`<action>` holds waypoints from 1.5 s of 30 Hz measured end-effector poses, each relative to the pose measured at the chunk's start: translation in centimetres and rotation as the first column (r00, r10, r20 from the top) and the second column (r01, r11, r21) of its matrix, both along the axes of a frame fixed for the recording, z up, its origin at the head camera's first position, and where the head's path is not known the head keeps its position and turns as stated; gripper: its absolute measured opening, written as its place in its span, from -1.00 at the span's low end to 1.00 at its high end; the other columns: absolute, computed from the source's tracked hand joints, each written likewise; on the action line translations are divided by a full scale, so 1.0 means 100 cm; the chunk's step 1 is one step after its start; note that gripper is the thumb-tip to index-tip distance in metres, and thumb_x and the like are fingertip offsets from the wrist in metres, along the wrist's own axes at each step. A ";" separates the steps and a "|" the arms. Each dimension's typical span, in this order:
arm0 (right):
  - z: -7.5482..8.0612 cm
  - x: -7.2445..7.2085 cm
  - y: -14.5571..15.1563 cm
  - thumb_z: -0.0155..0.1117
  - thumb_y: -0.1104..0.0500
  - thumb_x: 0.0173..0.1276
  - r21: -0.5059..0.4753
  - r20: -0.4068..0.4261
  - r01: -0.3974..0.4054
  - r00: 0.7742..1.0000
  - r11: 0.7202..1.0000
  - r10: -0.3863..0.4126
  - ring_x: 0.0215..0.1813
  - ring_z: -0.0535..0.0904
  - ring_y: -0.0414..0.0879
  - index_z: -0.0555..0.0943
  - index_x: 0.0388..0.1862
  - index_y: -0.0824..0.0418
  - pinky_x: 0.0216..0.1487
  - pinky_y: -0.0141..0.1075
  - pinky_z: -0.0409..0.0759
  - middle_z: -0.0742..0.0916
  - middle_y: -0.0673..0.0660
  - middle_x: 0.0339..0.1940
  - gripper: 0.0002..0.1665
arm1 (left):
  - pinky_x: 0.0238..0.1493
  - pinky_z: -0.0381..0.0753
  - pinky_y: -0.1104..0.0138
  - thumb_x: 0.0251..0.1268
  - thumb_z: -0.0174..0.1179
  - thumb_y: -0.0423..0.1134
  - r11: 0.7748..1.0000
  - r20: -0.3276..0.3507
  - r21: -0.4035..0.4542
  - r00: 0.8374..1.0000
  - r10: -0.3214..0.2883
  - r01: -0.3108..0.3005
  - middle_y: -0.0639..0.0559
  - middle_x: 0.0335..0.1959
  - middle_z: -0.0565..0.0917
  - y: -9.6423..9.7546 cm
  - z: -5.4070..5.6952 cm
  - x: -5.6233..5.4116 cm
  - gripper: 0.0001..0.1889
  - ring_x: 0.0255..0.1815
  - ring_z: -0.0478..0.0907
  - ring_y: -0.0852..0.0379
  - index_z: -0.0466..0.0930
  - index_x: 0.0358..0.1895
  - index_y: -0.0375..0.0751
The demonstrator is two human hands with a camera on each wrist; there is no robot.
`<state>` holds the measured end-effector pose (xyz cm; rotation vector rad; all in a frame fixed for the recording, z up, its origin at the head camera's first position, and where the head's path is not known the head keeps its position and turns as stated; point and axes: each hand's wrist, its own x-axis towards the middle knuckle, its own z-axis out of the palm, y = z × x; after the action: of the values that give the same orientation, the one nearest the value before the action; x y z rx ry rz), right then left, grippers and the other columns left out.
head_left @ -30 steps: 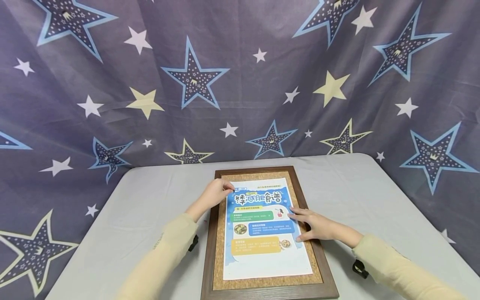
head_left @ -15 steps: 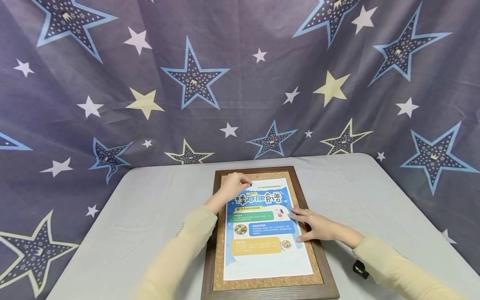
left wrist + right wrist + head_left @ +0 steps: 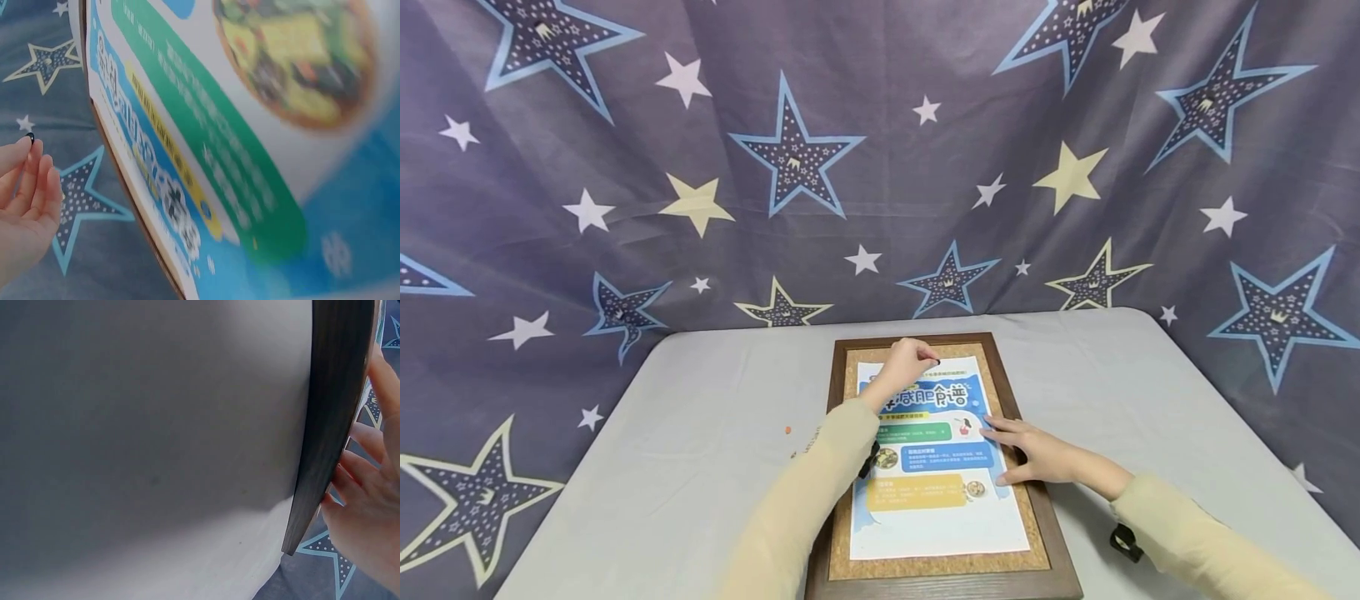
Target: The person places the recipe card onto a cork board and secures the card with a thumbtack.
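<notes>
A framed cork board (image 3: 1037,554) lies on the table, and a printed poster sheet (image 3: 940,535) with blue, green and yellow blocks lies on it. My left hand (image 3: 908,358) is over the sheet's top edge, right of its middle. Its thumb and index finger pinch a small black pushpin (image 3: 30,137), whose glossy head shows in the left wrist view. At the sheet's right edge my right hand (image 3: 1037,452) rests with fingers spread, fingertips on the paper. The right wrist view shows those fingers beyond the dark wooden frame (image 3: 334,406). My left forearm covers part of the sheet's left side.
The grey-covered table (image 3: 715,400) extends on both sides of the board. A small orange dot-like piece (image 3: 787,430) lies left of the frame. Behind the table hangs a star-patterned curtain (image 3: 895,208).
My left hand has moved right along the top edge, from the sheet's upper left corner, with the black pushpin. The orange piece now shows beside my sleeve. My right hand stays in place.
</notes>
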<state>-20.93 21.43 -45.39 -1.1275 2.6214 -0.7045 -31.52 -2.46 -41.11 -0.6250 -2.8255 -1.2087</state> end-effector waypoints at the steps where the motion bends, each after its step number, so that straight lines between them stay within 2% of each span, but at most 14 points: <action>1: 0.000 0.000 0.000 0.25 -0.11 0.09 -0.001 -0.002 0.001 1.000 1.000 -0.001 0.27 0.10 0.35 0.26 0.23 0.42 0.13 0.19 0.17 0.21 0.41 0.30 -0.12 | -0.35 0.49 0.41 0.15 0.15 -0.34 1.000 0.007 0.012 1.000 0.007 -0.007 -0.02 -0.37 0.65 0.003 -0.002 -0.002 -0.89 -0.39 0.53 0.15 0.66 -0.33 -0.25; 8: 0.000 0.000 0.000 0.26 -0.08 0.09 -0.015 0.007 -0.011 1.000 1.000 0.011 0.27 0.10 0.35 0.26 0.22 0.43 0.14 0.20 0.13 0.21 0.41 0.30 -0.14 | -0.33 0.49 0.43 0.09 0.19 -0.36 0.994 0.023 0.082 0.997 0.076 -0.078 -0.01 -0.39 0.67 0.020 -0.015 -0.011 -0.91 -0.39 0.54 0.16 0.68 -0.37 -0.23; 15: 0.000 0.000 0.000 0.26 -0.08 0.09 -0.026 -0.004 -0.014 1.000 1.000 0.014 0.26 0.11 0.37 0.27 0.21 0.45 0.13 0.21 0.13 0.22 0.43 0.29 -0.14 | -0.52 0.31 0.62 0.08 0.20 -0.38 0.982 0.063 0.157 0.993 0.100 -0.109 -0.14 -0.35 0.66 0.036 -0.025 -0.013 -0.90 -0.36 0.55 0.07 0.67 -0.36 -0.33; 17: 0.000 0.000 0.001 0.26 -0.07 0.09 -0.033 -0.016 -0.020 1.000 0.999 0.020 0.24 0.12 0.38 0.27 0.20 0.46 0.11 0.22 0.15 0.23 0.45 0.27 -0.15 | -0.49 0.35 0.62 0.08 0.20 -0.38 0.979 0.104 0.164 0.989 0.107 -0.123 -0.15 -0.33 0.66 0.040 -0.027 -0.014 -0.89 -0.31 0.56 0.04 0.67 -0.35 -0.33; 20: 0.000 0.000 0.001 0.27 -0.06 0.09 -0.045 -0.038 -0.030 0.999 0.999 0.028 0.22 0.14 0.40 0.28 0.19 0.47 0.08 0.24 0.17 0.24 0.47 0.26 -0.16 | -0.37 0.48 0.49 0.08 0.20 -0.37 0.979 0.087 0.145 0.988 0.131 -0.142 -0.10 -0.34 0.67 0.049 -0.034 -0.016 -0.90 -0.28 0.57 0.05 0.68 -0.36 -0.26; 24: -0.001 0.000 0.002 0.27 -0.06 0.09 -0.050 -0.054 -0.033 0.998 0.998 0.030 0.20 0.16 0.41 0.29 0.18 0.47 0.07 0.25 0.17 0.26 0.48 0.25 -0.16 | -0.41 0.49 0.44 0.05 0.25 -0.24 0.977 -0.037 0.181 0.992 0.122 -0.113 0.09 -0.48 0.67 0.059 -0.098 -0.064 -0.94 -0.43 0.54 0.22 0.71 -0.45 -0.06; 27: -0.001 0.000 0.002 0.27 -0.06 0.09 -0.041 -0.045 -0.026 0.999 0.999 0.025 0.22 0.15 0.39 0.29 0.19 0.46 0.09 0.23 0.18 0.25 0.46 0.26 -0.16 | -0.44 0.47 0.48 0.01 0.28 -0.12 0.970 -0.028 0.220 0.993 0.112 -0.103 0.19 -0.51 0.65 0.064 -0.148 -0.105 -0.93 -0.47 0.52 0.30 0.70 -0.48 0.03; 28: -0.001 0.000 0.002 0.26 -0.07 0.09 -0.035 -0.042 -0.023 0.999 0.999 0.022 0.23 0.14 0.38 0.29 0.20 0.45 0.09 0.22 0.18 0.25 0.45 0.26 -0.16 | -0.43 0.47 0.47 0.00 0.28 -0.12 0.969 -0.019 0.214 0.992 0.127 -0.120 0.18 -0.50 0.66 0.066 -0.152 -0.108 -0.93 -0.46 0.53 0.29 0.70 -0.47 0.03; 31: -0.002 -0.001 0.002 0.25 -0.08 0.10 -0.025 -0.025 -0.015 1.000 1.000 0.015 0.25 0.13 0.36 0.28 0.21 0.44 0.11 0.20 0.18 0.24 0.43 0.28 -0.15 | -0.39 0.47 0.47 0.00 0.28 -0.11 0.965 0.007 0.224 0.990 0.138 -0.136 0.18 -0.47 0.66 0.067 -0.148 -0.103 -0.92 -0.43 0.54 0.28 0.71 -0.47 0.02; 35: -0.001 0.000 0.002 0.26 -0.08 0.09 -0.023 -0.028 -0.019 0.999 1.000 0.018 0.24 0.13 0.37 0.28 0.21 0.45 0.11 0.21 0.18 0.24 0.44 0.27 -0.15 | -0.28 0.49 0.45 -0.02 0.30 -0.16 0.957 0.114 0.227 0.981 0.156 -0.179 0.14 -0.41 0.68 0.069 -0.118 -0.082 -0.93 -0.35 0.56 0.24 0.71 -0.45 -0.02; 37: -0.001 0.000 0.002 0.27 -0.07 0.09 -0.028 -0.031 -0.023 0.999 0.999 0.022 0.23 0.14 0.38 0.28 0.20 0.46 0.10 0.21 0.18 0.24 0.45 0.26 -0.15 | -0.27 0.49 0.43 -0.05 0.32 -0.17 0.954 0.094 0.234 0.981 0.170 -0.188 0.14 -0.40 0.68 0.074 -0.130 -0.091 -0.93 -0.34 0.56 0.23 0.71 -0.44 0.00; 39: 0.000 0.000 0.002 0.27 -0.06 0.09 -0.028 -0.031 -0.025 0.999 0.999 0.024 0.23 0.14 0.38 0.28 0.20 0.47 0.10 0.21 0.18 0.24 0.46 0.26 -0.15 | -0.21 0.49 0.41 -0.09 0.34 -0.12 0.952 0.107 0.238 0.979 0.174 -0.195 0.20 -0.39 0.67 0.080 -0.160 -0.115 -0.91 -0.32 0.56 0.26 0.71 -0.44 0.07; 42: 0.000 0.000 0.003 0.27 -0.06 0.09 -0.023 -0.032 -0.025 0.999 0.999 0.024 0.24 0.14 0.37 0.28 0.20 0.46 0.10 0.20 0.19 0.25 0.45 0.26 -0.15 | -0.30 0.48 0.42 -0.21 0.36 0.06 0.947 0.021 0.273 0.985 0.171 -0.171 0.36 -0.48 0.63 0.092 -0.239 -0.174 -0.89 -0.42 0.52 0.36 0.67 -0.52 0.28; 45: 0.000 0.000 0.003 0.27 -0.07 0.09 -0.019 -0.036 -0.025 0.999 1.000 0.024 0.24 0.14 0.36 0.28 0.20 0.46 0.11 0.20 0.18 0.25 0.45 0.26 -0.15 | -0.24 0.48 0.40 -0.28 0.35 0.16 0.950 0.056 0.243 0.981 0.186 -0.194 0.46 -0.49 0.59 0.103 -0.305 -0.232 -0.86 -0.40 0.50 0.42 0.62 -0.54 0.39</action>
<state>-20.93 21.68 -45.43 -1.1863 2.6312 -0.7128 -54.68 7.82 -71.59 -0.3144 -2.6212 -1.5106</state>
